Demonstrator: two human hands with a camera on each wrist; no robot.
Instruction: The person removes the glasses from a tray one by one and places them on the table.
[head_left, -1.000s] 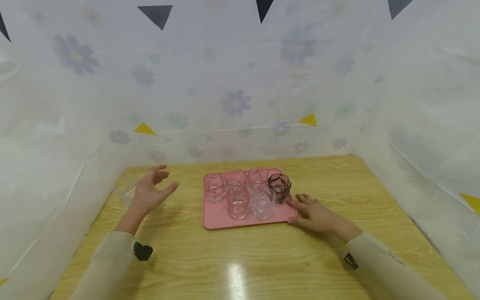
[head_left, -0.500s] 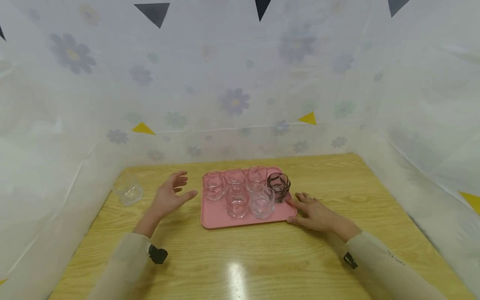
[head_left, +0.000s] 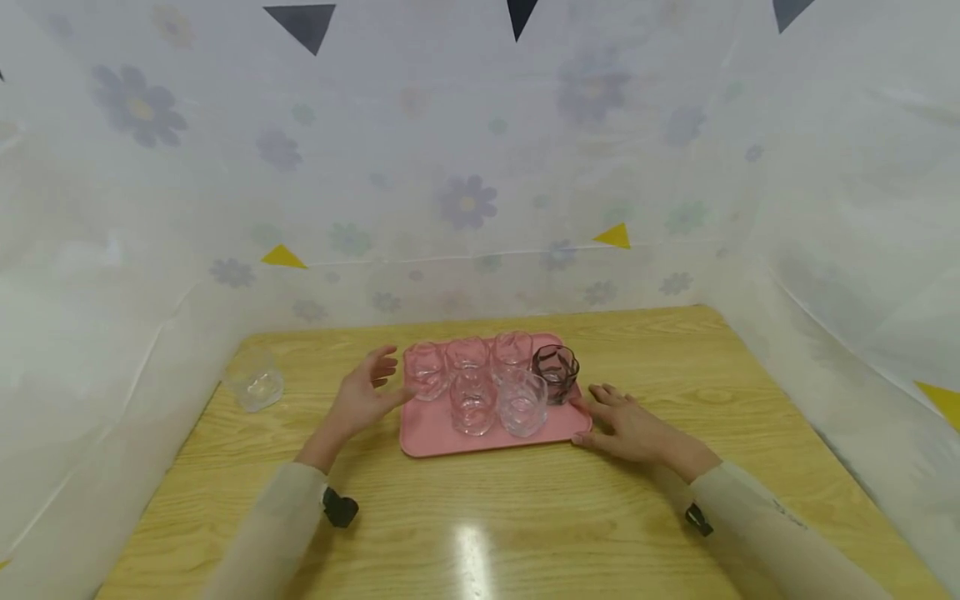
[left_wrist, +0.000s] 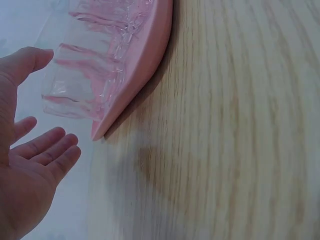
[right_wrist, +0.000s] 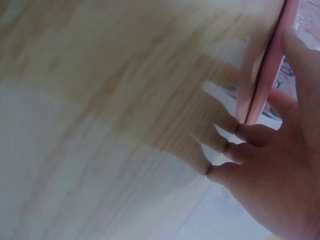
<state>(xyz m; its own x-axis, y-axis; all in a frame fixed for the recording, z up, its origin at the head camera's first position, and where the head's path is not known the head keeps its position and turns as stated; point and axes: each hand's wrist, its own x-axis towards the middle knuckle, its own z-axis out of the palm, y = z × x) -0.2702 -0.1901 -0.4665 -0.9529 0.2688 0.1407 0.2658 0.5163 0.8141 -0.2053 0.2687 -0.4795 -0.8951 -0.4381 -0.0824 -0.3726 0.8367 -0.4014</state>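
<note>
A pink tray point(head_left: 435, 438) bears several clear glass cups and one dark-tinted glass cup point(head_left: 556, 375) at its right end. My left hand point(head_left: 358, 403) hovers at the tray's left side with fingers spread and nothing in them. Its thumb is close to the leftmost clear cup point(head_left: 426, 372); in the left wrist view a gap shows between thumb and that cup point(left_wrist: 70, 95). At the tray's right edge lies my right hand point(head_left: 628, 427), thumb and index finger touching the rim, the other fingertips on the table point(right_wrist: 125, 115).
Another clear glass cup point(head_left: 258, 385) stands alone on the wooden table's left side. White flower-printed sheeting point(head_left: 480, 167) encloses the table at the back and both sides.
My left hand has moved right, away from the lone cup, to the tray's left edge. That cup now shows fully. The right hand stays at the tray's right edge.
</note>
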